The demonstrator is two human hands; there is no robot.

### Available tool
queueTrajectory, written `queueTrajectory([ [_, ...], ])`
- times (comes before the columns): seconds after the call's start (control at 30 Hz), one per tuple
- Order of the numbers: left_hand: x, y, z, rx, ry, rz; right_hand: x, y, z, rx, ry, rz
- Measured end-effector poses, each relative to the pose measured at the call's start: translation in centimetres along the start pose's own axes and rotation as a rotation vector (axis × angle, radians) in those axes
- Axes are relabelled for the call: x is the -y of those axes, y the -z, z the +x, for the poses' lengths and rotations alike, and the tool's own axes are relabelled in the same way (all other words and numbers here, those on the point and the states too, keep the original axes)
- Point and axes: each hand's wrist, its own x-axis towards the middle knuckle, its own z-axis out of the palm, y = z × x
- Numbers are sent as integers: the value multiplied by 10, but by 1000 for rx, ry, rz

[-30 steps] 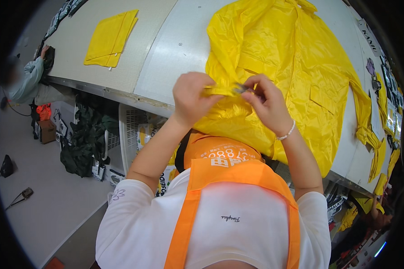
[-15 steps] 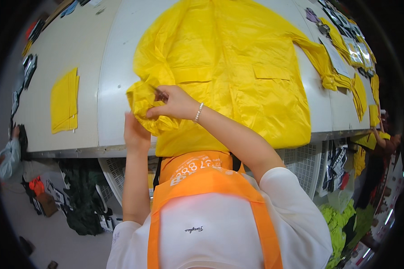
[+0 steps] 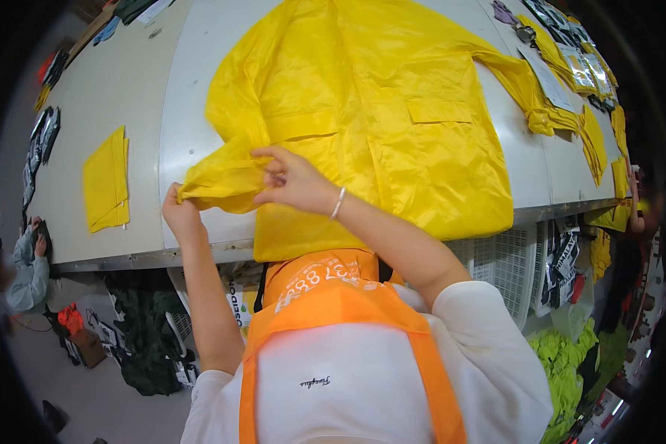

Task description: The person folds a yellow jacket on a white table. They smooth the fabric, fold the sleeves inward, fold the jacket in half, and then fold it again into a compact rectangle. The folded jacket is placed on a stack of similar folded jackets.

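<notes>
Both hands pinch the sleeve point(image 3: 222, 181) to pull it flat: left hand point(image 3: 179, 211) at 9 o'clock, right hand point(image 3: 292, 180) w/ coat point(image 3: 377, 111) at 12.

Yellow jacket point(image 3: 377, 111): thin cloth, slight sheen, creased. Table point(image 3: 126, 89): smooth, matt, pale. Orange apron point(image 3: 348, 311): matt cloth.

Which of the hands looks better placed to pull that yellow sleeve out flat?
Probably the left hand: it pinches the sleeve's outer end at the table edge. The right hand grips farther in, near the jacket body.

bare table point(image 3: 155, 96) left of jacket point(image 3: 362, 111)
</notes>
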Motion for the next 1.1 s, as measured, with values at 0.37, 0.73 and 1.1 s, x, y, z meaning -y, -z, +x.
queueTrajectory([
  [0.37,-44,-70,-69,81,-246,461,4,56,38,-697,253,-712],
  [0.73,-34,-47,-73,28,-148,202,23,17,-23,46,269,-340],
  [1.1,-31,-164,-162,169,-342,745,-38,339,-123,-341,-422,-1142],
])
